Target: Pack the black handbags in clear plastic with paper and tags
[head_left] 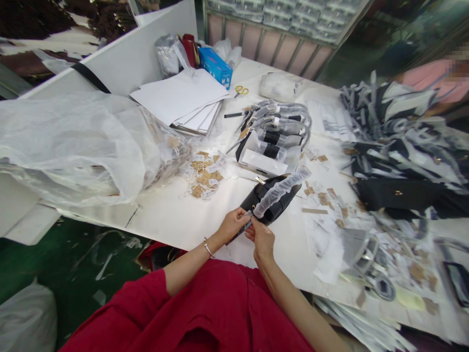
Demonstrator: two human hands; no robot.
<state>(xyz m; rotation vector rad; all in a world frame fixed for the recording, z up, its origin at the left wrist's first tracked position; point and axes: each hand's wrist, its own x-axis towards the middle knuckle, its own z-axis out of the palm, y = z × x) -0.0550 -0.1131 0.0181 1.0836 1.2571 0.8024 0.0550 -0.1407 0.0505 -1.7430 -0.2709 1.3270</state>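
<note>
Closest in, above the red lap, the left hand (231,224) and right hand (262,238) met almost fingertip to fingertip, both pinched shut on the near end of a foam-wrapped handle (281,189). That handle ran off toward 1 o'clock across a black bag (258,195), which lay on the white table (176,215) just beyond the hands. At 11 o'clock from them sat a heap of small paper tags (203,174), and past it, toward 10 o'clock, a big clear plastic sack (73,142). At 12 o'clock lay a bundle of wrapped straps (280,127); at 2 o'clock, a pile of black-and-white bags (399,146). Farthest off were a stack of white sheets (183,95), a blue box (216,66) and yellow scissors (242,90).
</note>
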